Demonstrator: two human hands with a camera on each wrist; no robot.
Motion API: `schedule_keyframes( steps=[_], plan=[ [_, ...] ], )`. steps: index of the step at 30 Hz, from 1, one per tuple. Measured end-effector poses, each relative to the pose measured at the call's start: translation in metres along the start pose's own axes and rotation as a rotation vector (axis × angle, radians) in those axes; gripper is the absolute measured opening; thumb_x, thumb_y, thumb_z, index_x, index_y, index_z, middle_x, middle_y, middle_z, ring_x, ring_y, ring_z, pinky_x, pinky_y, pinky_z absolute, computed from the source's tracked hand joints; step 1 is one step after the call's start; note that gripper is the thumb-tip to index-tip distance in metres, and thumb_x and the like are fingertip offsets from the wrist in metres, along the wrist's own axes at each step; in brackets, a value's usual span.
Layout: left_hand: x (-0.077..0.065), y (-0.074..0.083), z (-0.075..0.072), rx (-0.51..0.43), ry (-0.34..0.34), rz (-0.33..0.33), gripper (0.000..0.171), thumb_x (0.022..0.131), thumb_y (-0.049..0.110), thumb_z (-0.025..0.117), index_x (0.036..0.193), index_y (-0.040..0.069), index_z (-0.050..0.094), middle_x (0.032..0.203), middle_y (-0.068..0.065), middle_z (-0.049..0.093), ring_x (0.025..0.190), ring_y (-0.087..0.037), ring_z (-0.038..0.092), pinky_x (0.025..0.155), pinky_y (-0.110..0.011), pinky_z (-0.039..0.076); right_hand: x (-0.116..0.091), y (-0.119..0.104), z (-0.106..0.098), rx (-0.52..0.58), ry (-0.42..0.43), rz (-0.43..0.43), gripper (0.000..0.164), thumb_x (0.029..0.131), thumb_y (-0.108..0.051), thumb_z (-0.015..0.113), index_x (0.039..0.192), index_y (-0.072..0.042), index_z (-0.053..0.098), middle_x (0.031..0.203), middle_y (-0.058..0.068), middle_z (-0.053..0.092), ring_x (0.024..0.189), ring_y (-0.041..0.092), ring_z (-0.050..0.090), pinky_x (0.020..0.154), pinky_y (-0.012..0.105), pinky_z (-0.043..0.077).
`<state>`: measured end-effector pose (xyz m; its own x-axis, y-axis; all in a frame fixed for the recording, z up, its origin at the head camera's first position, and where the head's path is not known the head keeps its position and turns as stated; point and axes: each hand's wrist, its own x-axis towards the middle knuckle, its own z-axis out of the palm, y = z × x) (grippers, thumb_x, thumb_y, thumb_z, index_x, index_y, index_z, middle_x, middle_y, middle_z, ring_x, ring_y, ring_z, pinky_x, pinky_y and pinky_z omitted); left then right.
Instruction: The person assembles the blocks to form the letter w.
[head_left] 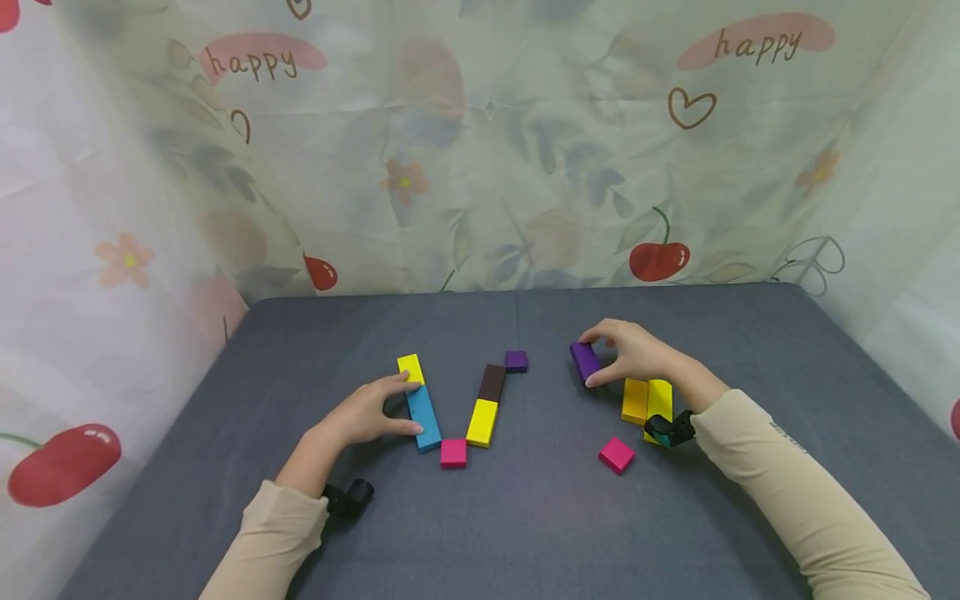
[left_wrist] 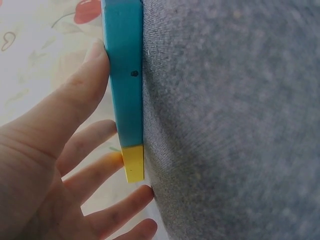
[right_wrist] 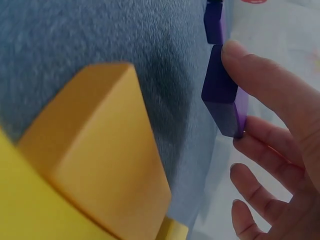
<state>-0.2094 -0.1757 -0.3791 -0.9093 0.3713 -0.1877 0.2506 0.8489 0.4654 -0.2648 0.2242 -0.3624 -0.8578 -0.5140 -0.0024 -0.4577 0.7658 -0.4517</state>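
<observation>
My left hand (head_left: pixel 367 412) rests its fingertips on a blue block (head_left: pixel 424 418) and around the joint with a yellow block (head_left: pixel 411 367) set end to end with it. The left wrist view shows the thumb along the blue block's edge and the other fingers spread apart. Over on the right, my right hand (head_left: pixel 633 352) pinches a long purple block (head_left: pixel 585 362) between thumb and fingertips. That block appears slanted in the right wrist view, with the remaining fingers hanging loose.
Between the hands lie a pink block (head_left: pixel 453 453), another yellow block (head_left: pixel 482 422), a dark brown block (head_left: pixel 492 383) and a small purple block (head_left: pixel 516 361). Beneath the right wrist are an orange-yellow block (head_left: pixel 634 401) and a yellow one (head_left: pixel 659 397), near a second pink block (head_left: pixel 617 456).
</observation>
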Motion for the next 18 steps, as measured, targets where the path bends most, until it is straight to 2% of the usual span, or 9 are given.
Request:
schedule_keyframes(
  steps=[11,18],
  plan=[
    [0.0,0.001,-0.001,0.002,0.0,0.0,0.07,0.077,0.036,0.075,0.136,0.008,0.048,0.149,-0.019,0.035,0.137,-0.04,0.031,0.108,-0.056,0.032,0.006,-0.011,0.01,-0.016,-0.008,-0.087,0.058,0.072,-0.034,0.08,0.118,-0.004,0.06,0.113,0.013,0.061,0.097,0.028,0.055,0.084,0.042,0.047],
    [0.001,0.0,0.001,0.003,0.007,0.003,0.07,0.077,0.036,0.075,0.136,0.008,0.049,0.148,-0.019,0.035,0.137,-0.039,0.032,0.108,-0.055,0.033,0.008,-0.017,0.014,-0.007,-0.02,-0.103,0.058,0.071,-0.033,0.08,0.117,-0.004,0.06,0.112,0.012,0.062,0.097,0.027,0.055,0.085,0.041,0.048]
  ],
)
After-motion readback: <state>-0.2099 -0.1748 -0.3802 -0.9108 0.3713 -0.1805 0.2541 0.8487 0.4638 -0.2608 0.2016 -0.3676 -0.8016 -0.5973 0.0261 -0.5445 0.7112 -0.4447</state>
